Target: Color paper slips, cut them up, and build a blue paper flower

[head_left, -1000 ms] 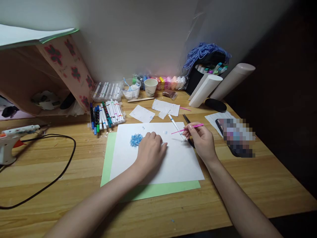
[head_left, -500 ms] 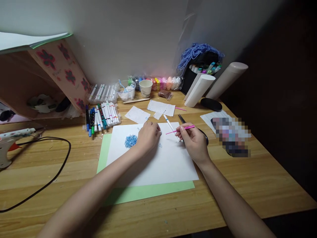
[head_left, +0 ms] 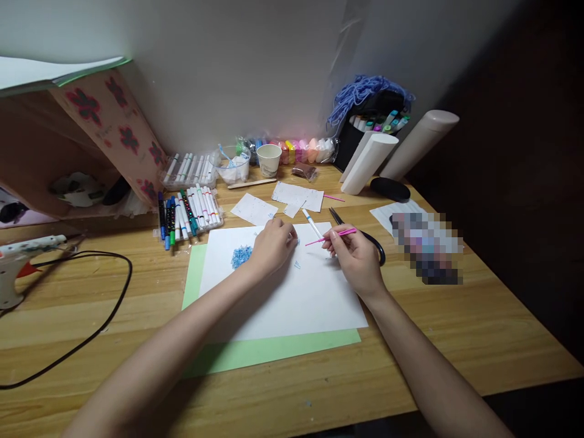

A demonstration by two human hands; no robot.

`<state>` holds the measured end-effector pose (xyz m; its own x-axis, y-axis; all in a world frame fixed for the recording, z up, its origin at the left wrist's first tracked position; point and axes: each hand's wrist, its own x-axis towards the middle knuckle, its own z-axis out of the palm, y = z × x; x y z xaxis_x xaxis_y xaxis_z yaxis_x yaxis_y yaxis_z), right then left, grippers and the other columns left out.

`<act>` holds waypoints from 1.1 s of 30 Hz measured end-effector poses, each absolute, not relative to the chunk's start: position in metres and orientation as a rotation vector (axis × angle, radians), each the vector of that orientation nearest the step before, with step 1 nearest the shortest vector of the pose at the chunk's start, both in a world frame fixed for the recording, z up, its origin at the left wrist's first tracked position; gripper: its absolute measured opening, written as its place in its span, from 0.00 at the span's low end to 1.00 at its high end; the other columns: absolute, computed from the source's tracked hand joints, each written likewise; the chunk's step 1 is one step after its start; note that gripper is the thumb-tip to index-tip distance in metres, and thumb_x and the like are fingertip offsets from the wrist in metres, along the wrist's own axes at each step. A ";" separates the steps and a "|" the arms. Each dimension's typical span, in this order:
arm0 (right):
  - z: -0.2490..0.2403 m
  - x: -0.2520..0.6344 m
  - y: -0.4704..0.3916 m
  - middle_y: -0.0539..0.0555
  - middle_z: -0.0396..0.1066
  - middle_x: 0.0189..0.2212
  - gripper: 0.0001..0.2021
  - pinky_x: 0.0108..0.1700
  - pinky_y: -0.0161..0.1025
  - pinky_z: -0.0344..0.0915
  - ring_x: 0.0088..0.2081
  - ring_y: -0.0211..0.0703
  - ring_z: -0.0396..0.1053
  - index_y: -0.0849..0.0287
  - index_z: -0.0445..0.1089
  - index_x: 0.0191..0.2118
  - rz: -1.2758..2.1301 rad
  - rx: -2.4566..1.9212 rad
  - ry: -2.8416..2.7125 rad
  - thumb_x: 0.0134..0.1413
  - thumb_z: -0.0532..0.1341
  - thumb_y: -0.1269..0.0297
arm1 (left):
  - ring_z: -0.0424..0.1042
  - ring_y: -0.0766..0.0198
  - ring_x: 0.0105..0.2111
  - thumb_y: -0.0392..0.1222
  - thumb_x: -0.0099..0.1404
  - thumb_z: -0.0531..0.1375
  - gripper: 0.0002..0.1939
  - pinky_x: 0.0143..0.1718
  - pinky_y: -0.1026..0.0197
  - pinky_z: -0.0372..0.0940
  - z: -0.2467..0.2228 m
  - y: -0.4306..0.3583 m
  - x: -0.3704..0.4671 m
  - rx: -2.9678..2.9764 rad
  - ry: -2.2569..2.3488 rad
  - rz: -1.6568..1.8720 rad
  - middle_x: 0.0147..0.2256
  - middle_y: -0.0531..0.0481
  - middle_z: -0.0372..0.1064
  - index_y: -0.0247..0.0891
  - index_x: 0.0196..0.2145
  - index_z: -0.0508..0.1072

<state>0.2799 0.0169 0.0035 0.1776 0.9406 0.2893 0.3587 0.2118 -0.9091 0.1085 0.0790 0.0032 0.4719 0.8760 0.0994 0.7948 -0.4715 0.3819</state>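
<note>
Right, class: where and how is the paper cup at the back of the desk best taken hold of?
Pinch the paper cup lightly across its wall just below the rim, coming from the front and above. It stands upright and widens upward, which should help against slipping; the clear bowl sits close on its left, and colourful wrapped packets line up behind.

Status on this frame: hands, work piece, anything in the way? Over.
Right hand gripping pink stick. Left hand at white paper, grip unclear. Blue clump beside it. Pen, scissors near right hand.
</note>
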 end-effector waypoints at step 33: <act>0.006 0.207 0.002 0.47 0.66 0.32 0.10 0.37 0.35 0.70 0.34 0.35 0.68 0.55 0.59 0.33 1.255 -1.151 -1.225 0.51 0.64 0.65 | 0.68 0.65 0.34 0.41 0.63 0.57 0.04 0.37 0.61 0.63 0.025 0.016 0.041 1.692 1.210 0.853 0.34 0.51 0.69 0.38 0.35 0.67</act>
